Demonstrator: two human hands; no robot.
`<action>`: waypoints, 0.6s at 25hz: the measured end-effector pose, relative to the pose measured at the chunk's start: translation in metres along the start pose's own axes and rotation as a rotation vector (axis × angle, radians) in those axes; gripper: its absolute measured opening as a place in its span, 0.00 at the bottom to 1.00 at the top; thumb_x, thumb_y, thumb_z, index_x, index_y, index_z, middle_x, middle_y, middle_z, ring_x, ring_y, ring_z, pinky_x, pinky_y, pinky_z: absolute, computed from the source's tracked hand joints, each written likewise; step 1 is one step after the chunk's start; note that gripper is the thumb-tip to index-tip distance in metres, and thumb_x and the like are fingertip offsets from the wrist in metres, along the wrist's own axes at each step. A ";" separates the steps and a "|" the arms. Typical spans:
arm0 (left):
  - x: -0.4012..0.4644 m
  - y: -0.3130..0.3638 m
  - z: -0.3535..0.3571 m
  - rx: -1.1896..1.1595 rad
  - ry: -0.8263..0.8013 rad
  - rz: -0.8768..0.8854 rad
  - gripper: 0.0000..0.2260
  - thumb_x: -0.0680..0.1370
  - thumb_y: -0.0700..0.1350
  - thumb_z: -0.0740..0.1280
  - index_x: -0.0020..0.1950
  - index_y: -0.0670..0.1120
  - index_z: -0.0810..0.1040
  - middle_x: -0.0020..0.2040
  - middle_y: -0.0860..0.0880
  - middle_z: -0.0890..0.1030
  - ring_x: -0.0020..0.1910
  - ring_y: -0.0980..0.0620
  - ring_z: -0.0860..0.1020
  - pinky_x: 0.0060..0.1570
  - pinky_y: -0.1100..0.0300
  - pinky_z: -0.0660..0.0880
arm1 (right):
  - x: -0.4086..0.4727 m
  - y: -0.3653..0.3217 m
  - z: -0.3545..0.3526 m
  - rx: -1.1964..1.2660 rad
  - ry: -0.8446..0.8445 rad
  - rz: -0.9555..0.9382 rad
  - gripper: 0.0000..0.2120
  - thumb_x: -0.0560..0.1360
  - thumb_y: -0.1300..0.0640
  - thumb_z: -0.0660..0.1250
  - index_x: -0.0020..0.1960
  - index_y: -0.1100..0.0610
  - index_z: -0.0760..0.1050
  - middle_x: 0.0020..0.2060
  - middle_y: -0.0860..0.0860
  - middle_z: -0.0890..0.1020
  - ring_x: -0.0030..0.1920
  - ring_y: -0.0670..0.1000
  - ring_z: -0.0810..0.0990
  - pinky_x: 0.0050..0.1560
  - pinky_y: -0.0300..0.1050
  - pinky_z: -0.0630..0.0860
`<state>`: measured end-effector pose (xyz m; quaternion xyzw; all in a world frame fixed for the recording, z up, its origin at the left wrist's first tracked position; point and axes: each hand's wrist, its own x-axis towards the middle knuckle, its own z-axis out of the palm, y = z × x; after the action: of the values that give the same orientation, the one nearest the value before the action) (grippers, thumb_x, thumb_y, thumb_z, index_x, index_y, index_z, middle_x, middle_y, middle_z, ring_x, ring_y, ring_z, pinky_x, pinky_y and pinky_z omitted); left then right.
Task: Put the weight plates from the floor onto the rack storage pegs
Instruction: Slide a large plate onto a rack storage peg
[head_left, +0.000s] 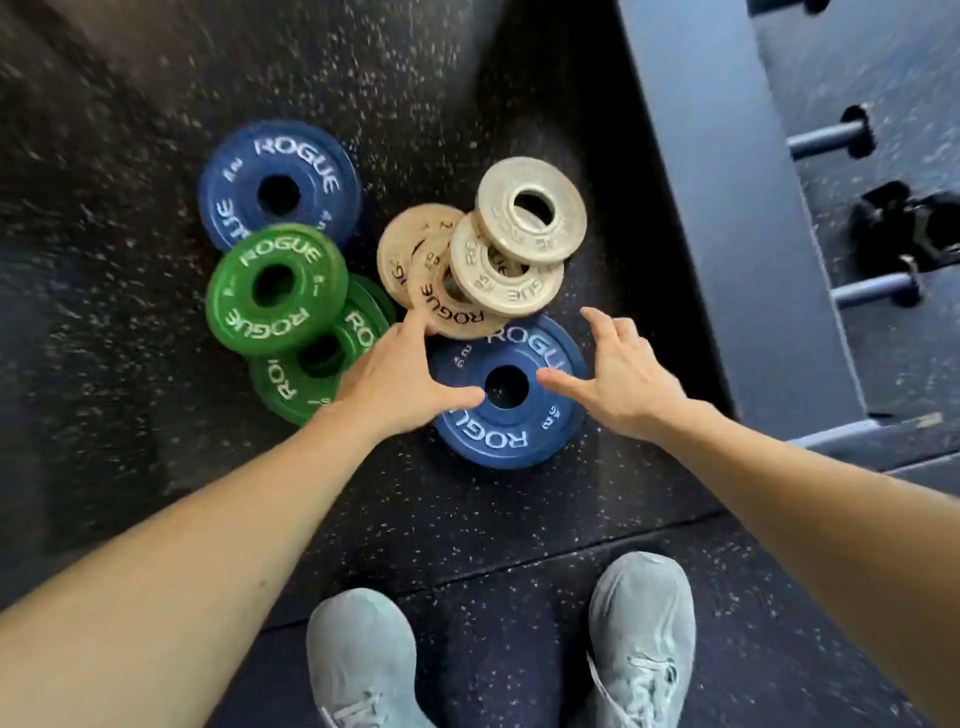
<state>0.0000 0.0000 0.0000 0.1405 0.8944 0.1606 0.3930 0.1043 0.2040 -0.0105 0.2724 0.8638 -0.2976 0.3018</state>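
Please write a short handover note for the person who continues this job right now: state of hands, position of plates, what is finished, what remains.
Left hand and right hand: both open, empty, reaching over the near blue plate.
On the floor: far blue plate, two overlapping green plates, four small pale plates in a loose overlapping pile.
Rack pegs at the right carry no plates that can be seen.
Done: nothing visible. Left: every plate, likely beginning with the near blue one.

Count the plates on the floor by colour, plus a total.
Blue plates: 2, far one and near one
Green plates: 2, upper overlapping lower
Tan/white plates: 4, in an overlapping pile
Total: 8
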 end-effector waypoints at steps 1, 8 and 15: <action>0.005 -0.001 0.012 0.023 -0.021 -0.052 0.40 0.63 0.65 0.75 0.67 0.51 0.64 0.62 0.50 0.73 0.60 0.46 0.75 0.56 0.49 0.74 | 0.006 0.004 0.012 0.021 0.002 0.018 0.47 0.69 0.32 0.66 0.77 0.53 0.50 0.70 0.56 0.61 0.70 0.61 0.64 0.65 0.58 0.67; 0.042 0.007 0.068 0.204 0.171 -0.247 0.41 0.67 0.66 0.72 0.66 0.43 0.59 0.64 0.43 0.70 0.60 0.37 0.76 0.43 0.51 0.67 | 0.037 0.007 0.064 -0.075 0.202 0.080 0.41 0.67 0.33 0.69 0.66 0.58 0.59 0.62 0.56 0.64 0.59 0.62 0.72 0.47 0.55 0.73; 0.042 0.018 0.060 0.207 0.139 -0.254 0.38 0.69 0.60 0.74 0.66 0.41 0.60 0.64 0.42 0.70 0.58 0.37 0.77 0.42 0.53 0.67 | 0.035 -0.013 0.056 -0.065 0.221 0.101 0.31 0.66 0.40 0.73 0.55 0.58 0.62 0.52 0.53 0.65 0.51 0.59 0.73 0.40 0.50 0.68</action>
<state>0.0197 0.0426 -0.0589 0.0548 0.9418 0.0263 0.3306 0.0924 0.1676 -0.0662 0.3369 0.8862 -0.2220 0.2279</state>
